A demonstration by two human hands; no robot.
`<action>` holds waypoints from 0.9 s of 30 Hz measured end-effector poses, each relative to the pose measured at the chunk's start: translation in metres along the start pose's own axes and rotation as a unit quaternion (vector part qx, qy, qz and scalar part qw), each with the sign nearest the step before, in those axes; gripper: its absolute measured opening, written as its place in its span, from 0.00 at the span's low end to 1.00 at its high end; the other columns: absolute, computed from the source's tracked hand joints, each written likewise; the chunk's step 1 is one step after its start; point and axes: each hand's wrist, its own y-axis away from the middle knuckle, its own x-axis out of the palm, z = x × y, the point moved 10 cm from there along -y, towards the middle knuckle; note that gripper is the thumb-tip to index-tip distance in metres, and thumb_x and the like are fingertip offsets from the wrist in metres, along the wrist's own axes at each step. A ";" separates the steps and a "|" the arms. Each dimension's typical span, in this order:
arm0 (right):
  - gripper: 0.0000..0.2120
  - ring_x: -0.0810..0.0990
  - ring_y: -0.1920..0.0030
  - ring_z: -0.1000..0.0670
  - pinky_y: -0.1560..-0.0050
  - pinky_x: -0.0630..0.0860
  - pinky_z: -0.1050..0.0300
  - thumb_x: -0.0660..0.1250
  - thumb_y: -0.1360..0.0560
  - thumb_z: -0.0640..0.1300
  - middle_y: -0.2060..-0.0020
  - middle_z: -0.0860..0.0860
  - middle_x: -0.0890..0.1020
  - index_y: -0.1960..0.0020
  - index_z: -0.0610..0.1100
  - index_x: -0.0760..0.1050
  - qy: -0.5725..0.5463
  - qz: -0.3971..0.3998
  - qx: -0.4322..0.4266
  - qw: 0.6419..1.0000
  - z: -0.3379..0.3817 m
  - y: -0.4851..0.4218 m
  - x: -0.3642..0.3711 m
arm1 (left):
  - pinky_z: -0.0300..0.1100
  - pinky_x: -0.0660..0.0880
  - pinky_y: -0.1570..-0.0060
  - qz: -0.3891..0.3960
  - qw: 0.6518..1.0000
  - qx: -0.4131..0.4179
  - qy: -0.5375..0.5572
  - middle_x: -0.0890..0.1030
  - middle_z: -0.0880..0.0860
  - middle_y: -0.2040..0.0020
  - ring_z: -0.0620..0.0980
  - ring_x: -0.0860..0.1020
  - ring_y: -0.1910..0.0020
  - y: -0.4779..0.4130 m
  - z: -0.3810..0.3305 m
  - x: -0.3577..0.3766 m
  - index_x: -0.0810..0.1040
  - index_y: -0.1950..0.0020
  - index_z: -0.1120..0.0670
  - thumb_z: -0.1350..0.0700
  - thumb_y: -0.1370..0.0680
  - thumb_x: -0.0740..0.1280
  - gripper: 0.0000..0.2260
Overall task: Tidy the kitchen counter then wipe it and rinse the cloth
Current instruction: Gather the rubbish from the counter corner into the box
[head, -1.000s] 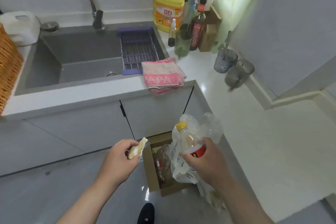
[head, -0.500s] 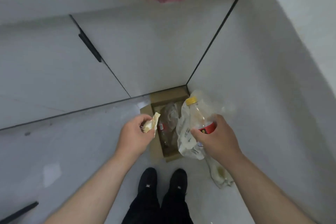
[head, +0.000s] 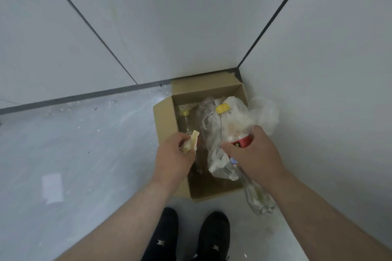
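Landmark: open cardboard box (head: pixel 165 121), on the floor (head: pixel 84 154) in the corner of the cabinet fronts (head: pixel 148 27).

- The right hand (head: pixel 254 154) is above the box's right half. Its fingers (head: pixel 257 133) are wrapped round a yellow-capped plastic bottle (head: pixel 233 125) and bunch clear plastic bags (head: pixel 216 161) against it. One bag hangs outside the box's near right corner.
- The left hand (head: pixel 174 154) is above the box's left wall, and its fingers pinch a pale scrap (head: pixel 189 143), possibly food.
- A second bottle (head: pixel 184 121) lies inside the box, against the left wall.

Assessment: the box serves as the rubbish bin. Both loads are positioned over its opening for dropping, so the tidying step is in hand. The trailing bag may land outside the box. The worktop and cloth are out of view, and wiping is judged not yet begun.
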 end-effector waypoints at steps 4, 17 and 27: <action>0.27 0.77 0.51 0.53 0.51 0.80 0.53 0.76 0.35 0.61 0.52 0.59 0.75 0.43 0.56 0.67 -0.014 0.007 0.002 1.000 -0.023 -0.043 0.030 | 0.28 0.66 0.70 -0.011 0.999 -0.004 -0.030 0.76 0.41 0.60 0.39 0.74 0.62 -0.030 0.022 0.040 0.78 0.50 0.47 0.58 0.24 0.68 0.07; 0.25 0.78 0.44 0.52 0.42 0.78 0.47 0.74 0.30 0.54 0.45 0.57 0.79 0.37 0.56 0.69 0.002 0.048 -0.035 0.998 -0.061 -0.094 0.066 | 0.48 0.76 0.43 0.031 0.990 0.006 -0.139 0.76 0.49 0.46 0.49 0.74 0.46 -0.072 0.034 0.108 0.76 0.44 0.52 0.60 0.24 0.66 0.09; 0.17 0.74 0.47 0.56 0.46 0.76 0.57 0.64 0.22 0.52 0.46 0.60 0.73 0.34 0.59 0.70 0.102 0.072 -0.085 0.989 -0.040 -0.046 0.046 | 0.31 0.69 0.61 0.085 0.987 0.042 -0.133 0.77 0.48 0.48 0.43 0.72 0.57 -0.060 0.013 0.091 0.75 0.50 0.50 0.58 0.21 0.63 0.04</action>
